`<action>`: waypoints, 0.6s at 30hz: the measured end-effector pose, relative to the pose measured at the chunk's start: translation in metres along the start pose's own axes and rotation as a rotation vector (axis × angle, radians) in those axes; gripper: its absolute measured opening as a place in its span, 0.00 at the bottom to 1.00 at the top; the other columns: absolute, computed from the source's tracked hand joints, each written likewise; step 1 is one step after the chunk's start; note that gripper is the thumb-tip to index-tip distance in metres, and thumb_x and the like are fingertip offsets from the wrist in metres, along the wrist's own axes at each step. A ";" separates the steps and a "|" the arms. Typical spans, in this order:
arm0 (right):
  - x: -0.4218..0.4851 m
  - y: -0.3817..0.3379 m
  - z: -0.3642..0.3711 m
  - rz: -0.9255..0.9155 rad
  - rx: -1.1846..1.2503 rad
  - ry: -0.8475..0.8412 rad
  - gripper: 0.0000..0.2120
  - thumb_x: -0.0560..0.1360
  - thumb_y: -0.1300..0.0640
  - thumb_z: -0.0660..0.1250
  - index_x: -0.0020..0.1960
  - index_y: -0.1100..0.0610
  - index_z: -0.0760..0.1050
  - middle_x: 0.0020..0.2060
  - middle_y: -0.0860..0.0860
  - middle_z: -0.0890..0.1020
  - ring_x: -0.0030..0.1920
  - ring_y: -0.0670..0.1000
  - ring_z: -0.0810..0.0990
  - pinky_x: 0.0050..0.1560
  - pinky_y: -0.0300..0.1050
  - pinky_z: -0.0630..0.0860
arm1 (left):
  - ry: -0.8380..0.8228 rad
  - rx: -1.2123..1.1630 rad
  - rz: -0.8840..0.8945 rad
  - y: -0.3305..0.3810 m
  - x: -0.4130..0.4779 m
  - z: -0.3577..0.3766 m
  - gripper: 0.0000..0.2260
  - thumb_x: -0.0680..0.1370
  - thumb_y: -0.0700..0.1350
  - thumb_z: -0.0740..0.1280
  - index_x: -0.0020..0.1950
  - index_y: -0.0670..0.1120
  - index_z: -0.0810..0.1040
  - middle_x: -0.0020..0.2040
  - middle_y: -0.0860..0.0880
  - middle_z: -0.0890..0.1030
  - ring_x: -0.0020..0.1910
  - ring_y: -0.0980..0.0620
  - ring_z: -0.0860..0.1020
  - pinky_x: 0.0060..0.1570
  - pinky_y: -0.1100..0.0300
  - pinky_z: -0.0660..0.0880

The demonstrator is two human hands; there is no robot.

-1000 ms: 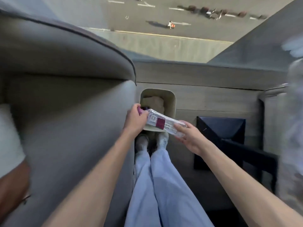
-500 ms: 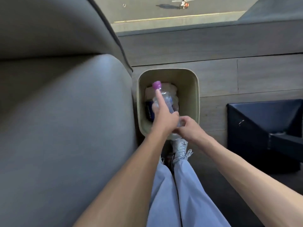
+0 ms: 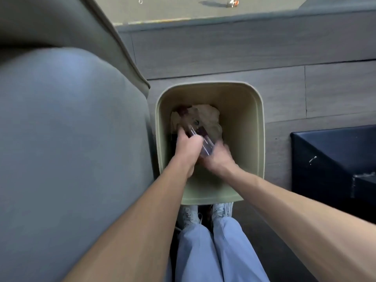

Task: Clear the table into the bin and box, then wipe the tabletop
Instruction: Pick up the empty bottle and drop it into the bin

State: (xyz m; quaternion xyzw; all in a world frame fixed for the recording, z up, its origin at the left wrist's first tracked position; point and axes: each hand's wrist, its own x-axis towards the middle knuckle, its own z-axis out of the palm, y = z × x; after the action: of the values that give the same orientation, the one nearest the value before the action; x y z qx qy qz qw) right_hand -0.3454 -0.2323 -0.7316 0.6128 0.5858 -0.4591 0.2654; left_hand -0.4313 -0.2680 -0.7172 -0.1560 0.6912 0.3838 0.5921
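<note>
A beige plastic bin (image 3: pixel 254 127) stands on the floor right in front of my feet. Both hands reach down inside it. A clear plastic bottle (image 3: pixel 200 137) with a purple cap and dark label lies slanted between them, cap end pointing down into the bin. My left hand (image 3: pixel 188 147) grips its left side. My right hand (image 3: pixel 217 157) holds its base; it is blurred by motion. Crumpled pale paper (image 3: pixel 207 117) lies at the bin's bottom under the bottle.
A grey sofa (image 3: pixel 71 139) fills the left, its arm touching the bin's left wall. A dark blue box (image 3: pixel 333 157) sits on the wood floor to the right. A low wall and window run behind the bin. My shoes (image 3: pixel 205 212) stand against the bin.
The bottle went from held level above the bin to cap-down deep inside it. Both hands followed it down into the bin, and the view closed in on the bin.
</note>
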 end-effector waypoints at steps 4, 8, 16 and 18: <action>-0.003 0.002 0.002 -0.104 -0.121 -0.059 0.18 0.75 0.53 0.65 0.63 0.58 0.72 0.58 0.60 0.78 0.58 0.62 0.76 0.59 0.54 0.75 | -0.012 0.414 -0.002 -0.010 -0.003 -0.003 0.33 0.65 0.42 0.62 0.71 0.54 0.68 0.63 0.45 0.78 0.63 0.40 0.75 0.66 0.48 0.72; -0.040 0.000 -0.013 -0.152 -0.166 -0.021 0.19 0.76 0.51 0.61 0.65 0.55 0.72 0.60 0.59 0.78 0.60 0.61 0.76 0.61 0.52 0.74 | 0.011 0.847 0.102 -0.004 -0.046 -0.013 0.23 0.76 0.39 0.59 0.72 0.46 0.67 0.68 0.42 0.74 0.66 0.40 0.72 0.66 0.51 0.69; -0.176 -0.019 -0.074 -0.388 -0.630 0.093 0.26 0.75 0.47 0.63 0.71 0.53 0.67 0.64 0.54 0.74 0.67 0.57 0.68 0.69 0.58 0.61 | -0.071 1.191 0.474 0.049 -0.179 -0.052 0.17 0.79 0.42 0.56 0.68 0.42 0.69 0.68 0.43 0.73 0.68 0.43 0.71 0.66 0.47 0.69; -0.230 -0.027 -0.096 -0.391 -0.639 0.127 0.27 0.75 0.46 0.63 0.71 0.52 0.66 0.65 0.54 0.73 0.68 0.57 0.66 0.69 0.58 0.59 | -0.089 1.260 0.519 0.062 -0.228 -0.062 0.18 0.79 0.42 0.56 0.69 0.42 0.68 0.67 0.41 0.73 0.67 0.42 0.70 0.65 0.47 0.69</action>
State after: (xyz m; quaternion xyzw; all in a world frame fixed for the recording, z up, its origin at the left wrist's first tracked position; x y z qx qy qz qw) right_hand -0.3225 -0.2542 -0.4827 0.4028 0.8209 -0.2561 0.3136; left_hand -0.4596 -0.3262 -0.4818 0.4050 0.7728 0.0438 0.4866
